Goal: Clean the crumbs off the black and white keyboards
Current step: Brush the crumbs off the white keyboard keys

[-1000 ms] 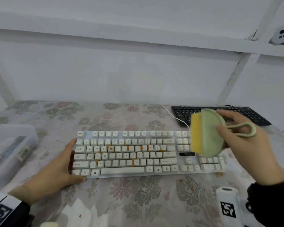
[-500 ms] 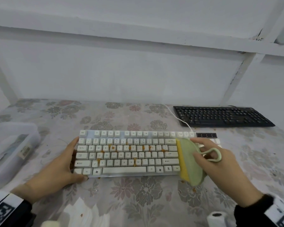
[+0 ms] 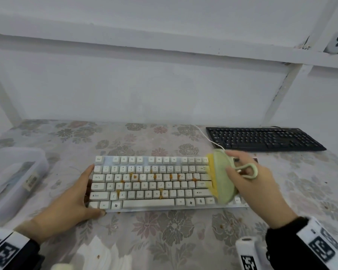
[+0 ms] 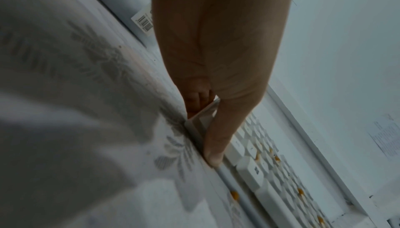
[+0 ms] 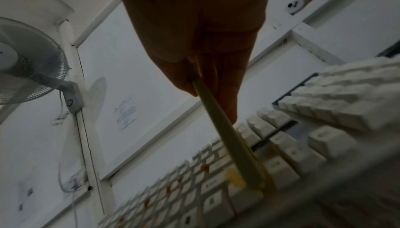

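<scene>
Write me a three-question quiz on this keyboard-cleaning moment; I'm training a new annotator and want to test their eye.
1. True or false: the brush is touching the black keyboard.
2. What does the left hand do? A) grips the white keyboard's left end B) lifts the plastic box C) holds the brush
3. Fill in: orange crumbs lie between the keys of the ____ keyboard.

Key: 1 false, the right hand holds it on the white keyboard's right part; 2 A; 3 white.
</scene>
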Tool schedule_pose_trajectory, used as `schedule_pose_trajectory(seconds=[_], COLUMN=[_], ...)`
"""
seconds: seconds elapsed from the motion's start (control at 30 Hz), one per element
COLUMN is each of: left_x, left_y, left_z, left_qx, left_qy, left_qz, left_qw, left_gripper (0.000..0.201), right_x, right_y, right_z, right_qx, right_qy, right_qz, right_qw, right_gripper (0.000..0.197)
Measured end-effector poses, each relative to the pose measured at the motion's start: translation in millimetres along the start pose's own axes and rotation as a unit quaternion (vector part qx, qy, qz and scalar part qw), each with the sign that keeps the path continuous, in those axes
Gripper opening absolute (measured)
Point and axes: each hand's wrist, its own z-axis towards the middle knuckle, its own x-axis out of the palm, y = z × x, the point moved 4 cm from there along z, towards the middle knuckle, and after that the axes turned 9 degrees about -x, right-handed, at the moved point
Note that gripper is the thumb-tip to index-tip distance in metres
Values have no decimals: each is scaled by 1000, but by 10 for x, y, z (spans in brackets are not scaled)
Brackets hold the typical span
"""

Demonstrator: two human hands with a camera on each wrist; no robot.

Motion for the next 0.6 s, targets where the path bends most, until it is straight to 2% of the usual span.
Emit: schedule_pose_trajectory(seconds=[0.1, 0.17, 0.33, 0.4, 0.5, 0.6], left_x=[-1, -13, -22, -27, -24, -18], left_y=[9, 16, -46, -38, -26, -8], left_z=[7, 4, -36, -37, -24, -12], left_qx=[3, 4, 16, 11, 8, -2], left_qy=[1, -2, -5, -8, -7, 1], left_qz=[-4, -9, -9, -6, 9, 13], left_qw=[1000, 1000, 1000, 1000, 1000, 1000], left_gripper=[108, 108, 107, 106, 110, 109], right_x=[-12, -99, -271, -206, -45, -16], right_y=[-39, -25, 81, 77, -28, -152], right_z=[-179, -180, 37, 77, -5, -173], right_qx=[43, 43, -33, -43, -20, 33], right_qy=[48, 64, -36, -50, -9, 23], right_qz=[38, 30, 17, 19, -6, 22], right_qw=[997, 997, 999, 998, 1000, 999], right_gripper=[34, 38, 34, 34, 34, 34])
